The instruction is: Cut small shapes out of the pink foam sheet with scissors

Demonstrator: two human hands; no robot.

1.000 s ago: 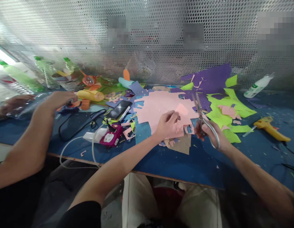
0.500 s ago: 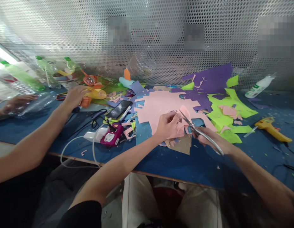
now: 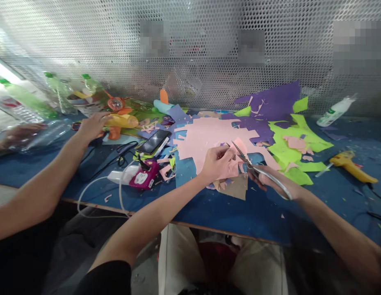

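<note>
Left hand [image 3: 217, 160]: pinched shut on a pink scrap [image 3: 238, 148], just above the paper heap [image 3: 205, 135] near the desk [image 3: 208, 209] middle. Right hand [image 3: 272, 180]: wrapped round scissors [image 3: 250, 164], blades at the scrap's edge. Probably feather-light, thin and floppy; likely to buckle or tear if tugged. Best gripped close beside the blades, thumb over fingers, for tautness. Another person's hand [image 3: 92, 125] well apart, toward the left edge, on a yellow bottle [image 3: 121, 121]

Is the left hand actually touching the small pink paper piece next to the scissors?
Touching. The head view shows the left hand pinching the pink paper piece between thumb and fingers, beside the scissors.
</note>
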